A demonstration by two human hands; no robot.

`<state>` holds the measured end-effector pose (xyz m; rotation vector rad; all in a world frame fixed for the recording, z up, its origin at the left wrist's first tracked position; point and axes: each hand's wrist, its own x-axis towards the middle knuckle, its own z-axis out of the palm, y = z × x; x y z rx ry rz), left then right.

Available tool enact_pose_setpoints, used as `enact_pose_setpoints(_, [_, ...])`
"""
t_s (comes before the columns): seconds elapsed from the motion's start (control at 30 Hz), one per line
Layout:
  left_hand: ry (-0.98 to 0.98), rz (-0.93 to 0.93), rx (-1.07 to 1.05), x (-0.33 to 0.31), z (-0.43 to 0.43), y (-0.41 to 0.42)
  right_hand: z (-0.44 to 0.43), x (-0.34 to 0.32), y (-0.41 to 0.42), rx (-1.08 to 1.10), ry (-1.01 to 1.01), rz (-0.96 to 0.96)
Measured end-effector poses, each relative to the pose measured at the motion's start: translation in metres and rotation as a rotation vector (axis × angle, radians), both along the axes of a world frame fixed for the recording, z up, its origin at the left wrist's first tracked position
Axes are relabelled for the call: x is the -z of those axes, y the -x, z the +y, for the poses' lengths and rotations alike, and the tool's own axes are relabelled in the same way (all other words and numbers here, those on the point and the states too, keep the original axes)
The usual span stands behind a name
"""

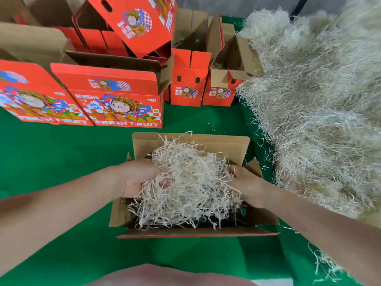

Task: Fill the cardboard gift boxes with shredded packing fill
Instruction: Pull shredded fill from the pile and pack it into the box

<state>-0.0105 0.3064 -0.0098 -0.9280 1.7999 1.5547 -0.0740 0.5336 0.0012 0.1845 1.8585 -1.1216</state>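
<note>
Over the open cardboard box (226, 141) on the green cloth (61, 162), my left hand (138, 178) and right hand (247, 186) clutch one clump of shredded fill (189, 182) from either side. The left fingers curl into the strands. The right fingertips are buried, probably curled likewise. The loose heap (319, 100) lies to my right.

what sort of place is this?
Probably a gift-box packing station. A large heap of shredded fill lies on the right, many identical red FRESH FRUIT boxes stand behind, and the left hand and right hand grip a clump of fill in an open box on a green surface.
</note>
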Motion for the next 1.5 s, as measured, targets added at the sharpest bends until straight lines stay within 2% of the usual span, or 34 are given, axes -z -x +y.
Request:
enact_pose_setpoints(0.03, [-0.026,0.024,-0.028,-0.002,0.001,0.001,0.001,0.003,-0.001,-0.049,0.067,-0.057])
enact_pose_setpoints(0.1, [-0.206,0.011,-0.03,-0.011,0.012,-0.002,-0.004,0.001,-0.006,-0.038,0.238,-0.159])
enact_pose_setpoints(0.17, [-0.279,-0.031,0.006,-0.015,0.026,-0.003,-0.012,0.002,-0.009,0.022,0.236,-0.134])
enact_pose_setpoints(0.23, [-0.197,-0.036,-0.023,-0.016,0.028,-0.004,-0.013,0.008,-0.006,-0.067,0.122,-0.022])
enact_pose_setpoints(0.3, [-0.097,-0.001,-0.063,-0.016,0.016,-0.004,-0.003,0.007,0.001,-0.197,-0.098,0.124])
enact_pose_setpoints(0.37, [0.054,0.015,-0.108,-0.012,-0.005,-0.003,0.013,0.008,0.007,-0.165,-0.264,0.187])
enact_pose_setpoints(0.43, [0.13,0.01,-0.086,-0.01,-0.019,-0.005,0.016,0.007,0.006,-0.059,-0.147,0.083])
enact_pose_setpoints(0.53, [-0.055,-0.027,0.0,-0.012,-0.002,-0.005,-0.002,0.009,0.0,0.035,0.194,-0.197])
enact_pose_setpoints(0.6, [-0.129,-0.037,0.073,-0.007,0.018,-0.001,-0.02,0.011,-0.005,0.096,0.292,-0.277])
enact_pose_setpoints(0.63, [-0.1,-0.04,0.107,0.0,0.026,0.003,-0.027,0.013,-0.007,0.115,0.27,-0.247])
enact_pose_setpoints(0.67, [-0.026,-0.039,0.169,0.006,0.031,0.007,-0.03,0.014,-0.007,0.068,0.194,-0.132])
enact_pose_setpoints(0.77, [0.341,-0.003,0.595,0.018,0.032,0.014,-0.027,0.017,0.003,-0.499,-0.325,0.35])
enact_pose_setpoints(0.83, [0.54,-0.073,0.787,0.021,0.029,0.016,-0.022,0.025,0.008,-0.765,-0.501,0.426])
enact_pose_setpoints(0.9, [0.644,-0.118,0.949,0.026,0.03,0.018,-0.02,0.032,0.008,-0.876,-0.616,0.463])
enact_pose_setpoints(1.0, [0.735,-0.128,1.063,0.037,0.038,0.025,-0.018,0.036,0.008,-0.99,-0.756,0.564])
enact_pose_setpoints(1.07, [0.683,-0.142,1.043,0.042,0.046,0.033,-0.022,0.039,0.012,-1.1,-0.841,0.58])
enact_pose_setpoints(1.2, [0.419,-0.305,0.773,0.044,0.06,0.05,-0.037,0.059,0.027,-1.322,-0.863,0.449])
enact_pose_setpoints(1.27, [0.377,-0.354,0.733,0.042,0.062,0.05,-0.041,0.075,0.035,-1.37,-0.817,0.378])
enact_pose_setpoints(1.33, [0.451,-0.352,0.676,0.052,0.058,0.046,-0.043,0.087,0.037,-1.44,-0.818,0.344])
enact_pose_setpoints(1.43, [0.508,-0.367,0.848,0.064,0.05,0.03,-0.045,0.104,0.038,-1.492,-0.81,0.329])
enact_pose_setpoints(1.5, [0.714,-0.19,1.407,0.072,0.043,0.022,-0.045,0.112,0.037,-1.557,-0.782,0.316])
